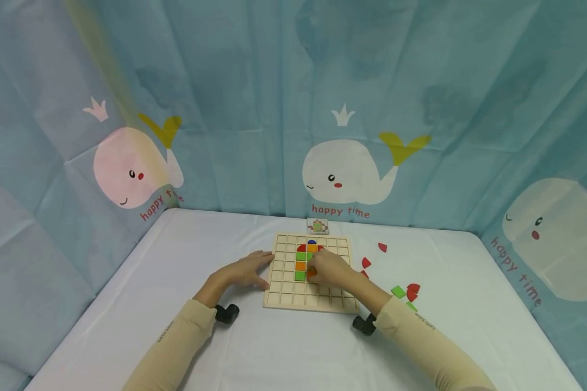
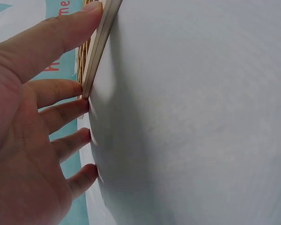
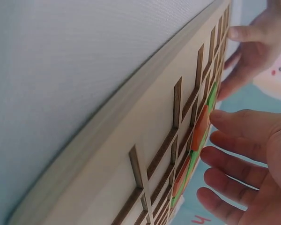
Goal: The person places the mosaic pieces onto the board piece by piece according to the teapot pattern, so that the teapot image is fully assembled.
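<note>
A wooden grid board lies on the table, with coloured tiles set in its middle squares. Along its left edge rests my left hand, fingers spread and thumb on the rim. My right hand is over the board, its fingertips at an orange tile beside a green tile; the hand partly covers these tiles in the head view. To its left stand a green square and an orange square. Higher up are a red quarter-round, an orange square and a blue piece.
Behind the board lies a small picture card with a coloured pattern. Loose red pieces and green squares are scattered right of the board, near the right forearm. A blue whale-print curtain borders the white table.
</note>
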Available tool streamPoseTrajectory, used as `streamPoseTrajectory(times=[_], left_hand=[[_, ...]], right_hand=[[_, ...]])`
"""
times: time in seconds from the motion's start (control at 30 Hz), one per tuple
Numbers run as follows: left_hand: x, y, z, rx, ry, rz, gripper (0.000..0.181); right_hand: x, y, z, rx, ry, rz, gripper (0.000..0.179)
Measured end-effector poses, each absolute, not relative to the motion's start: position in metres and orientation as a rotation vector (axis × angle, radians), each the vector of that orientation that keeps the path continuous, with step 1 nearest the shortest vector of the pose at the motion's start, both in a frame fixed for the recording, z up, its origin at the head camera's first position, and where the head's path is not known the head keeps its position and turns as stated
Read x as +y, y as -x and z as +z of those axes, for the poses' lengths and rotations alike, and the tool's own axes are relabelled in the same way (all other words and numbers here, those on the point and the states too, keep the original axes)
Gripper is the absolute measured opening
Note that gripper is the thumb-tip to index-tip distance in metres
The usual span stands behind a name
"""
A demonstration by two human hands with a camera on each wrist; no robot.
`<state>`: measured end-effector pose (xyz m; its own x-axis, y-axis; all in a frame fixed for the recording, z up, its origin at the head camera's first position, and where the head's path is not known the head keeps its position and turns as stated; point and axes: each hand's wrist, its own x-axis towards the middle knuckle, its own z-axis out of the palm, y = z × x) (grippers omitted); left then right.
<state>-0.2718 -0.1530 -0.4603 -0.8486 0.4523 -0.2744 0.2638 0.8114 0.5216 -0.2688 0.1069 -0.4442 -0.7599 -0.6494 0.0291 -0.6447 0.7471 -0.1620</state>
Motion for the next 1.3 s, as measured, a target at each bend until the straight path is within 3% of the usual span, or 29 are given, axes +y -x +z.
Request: streamPoseTrajectory(times=[0.4, 0.73, 1.3], left_hand=[[-0.153, 0.272, -0.462, 2.616, -0.533, 0.665, 0.088], [-0.153, 0.272, -0.461, 2.613, -0.526, 0.674, 0.088], [-0.154, 0.270, -0.460, 2.608, -0.538, 0.685, 0.087]], right_hand=[[0.106, 0.267, -0.449, 2.880, 1.027, -0.222, 0.005], [0.117, 0.266, -0.441, 2.871, 1.018, -0.374, 0.012], [0.207, 0.253, -0.424, 2.887, 0.690, -0.541, 0.016]])
